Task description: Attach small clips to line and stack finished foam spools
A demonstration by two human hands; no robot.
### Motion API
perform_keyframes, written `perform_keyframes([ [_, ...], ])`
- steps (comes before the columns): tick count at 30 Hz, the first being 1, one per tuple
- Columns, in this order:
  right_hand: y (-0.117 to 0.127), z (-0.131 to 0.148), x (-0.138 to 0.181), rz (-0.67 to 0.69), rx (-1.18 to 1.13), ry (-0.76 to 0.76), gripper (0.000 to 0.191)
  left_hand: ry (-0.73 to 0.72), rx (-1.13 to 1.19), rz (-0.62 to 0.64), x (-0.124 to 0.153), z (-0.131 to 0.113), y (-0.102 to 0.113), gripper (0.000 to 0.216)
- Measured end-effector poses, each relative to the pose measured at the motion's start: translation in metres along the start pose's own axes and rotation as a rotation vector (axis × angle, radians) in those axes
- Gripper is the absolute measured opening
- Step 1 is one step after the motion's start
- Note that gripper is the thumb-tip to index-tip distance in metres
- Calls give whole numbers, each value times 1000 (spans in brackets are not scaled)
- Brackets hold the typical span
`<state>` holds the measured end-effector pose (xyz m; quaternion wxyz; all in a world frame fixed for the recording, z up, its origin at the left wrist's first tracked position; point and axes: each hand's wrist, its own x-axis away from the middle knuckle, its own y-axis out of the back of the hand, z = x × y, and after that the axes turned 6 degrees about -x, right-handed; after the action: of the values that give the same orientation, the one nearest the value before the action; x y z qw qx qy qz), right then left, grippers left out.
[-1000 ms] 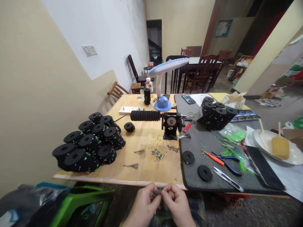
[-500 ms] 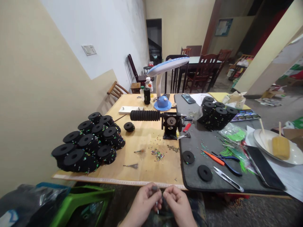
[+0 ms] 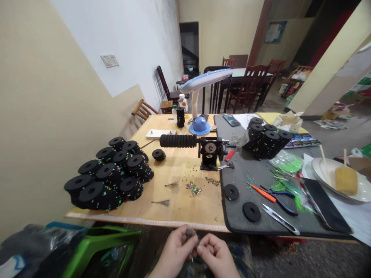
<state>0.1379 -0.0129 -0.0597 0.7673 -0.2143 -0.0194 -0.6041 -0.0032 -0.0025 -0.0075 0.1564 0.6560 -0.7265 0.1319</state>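
Observation:
My left hand [image 3: 175, 253] and my right hand [image 3: 216, 255] are together below the near table edge, fingertips touching. Both are closed in a pinch round a small dark piece [image 3: 190, 232] held between them; I cannot make out what it is. Ahead on the wooden table [image 3: 179, 170] lie a small heap of coloured beads [image 3: 193, 188] and two little tufted pieces [image 3: 162, 202]. A black hand-crank winder [image 3: 210, 152] with a row of black foam discs [image 3: 177, 141] on its shaft stands mid-table.
Piles of black foam spools sit at left [image 3: 108, 175] and right [image 3: 265, 141]. The grey mat [image 3: 261, 181] bears two loose discs, pliers [image 3: 274, 195] and snips [image 3: 281, 220]. A blue desk lamp [image 3: 203, 100], a plate with corn [image 3: 344, 179], a green stool [image 3: 95, 247] are nearby.
My hands parted slightly half a second ago and have come back together, sitting a little lower. The table's contents have not moved.

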Motion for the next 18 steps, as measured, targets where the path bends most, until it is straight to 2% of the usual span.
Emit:
perform_keyframes([
  [7, 0, -2, 0, -30, -36, -4, 51, -15, -4, -3, 2, -3, 0, 40],
  [12, 0, 11, -1, -14, -31, -54, 52, -18, -14, 0, 4, -7, -2, 36],
  [18, -2, 22, -1, -90, -62, -49, 53, -79, -72, -16, 6, -10, -3, 25],
])
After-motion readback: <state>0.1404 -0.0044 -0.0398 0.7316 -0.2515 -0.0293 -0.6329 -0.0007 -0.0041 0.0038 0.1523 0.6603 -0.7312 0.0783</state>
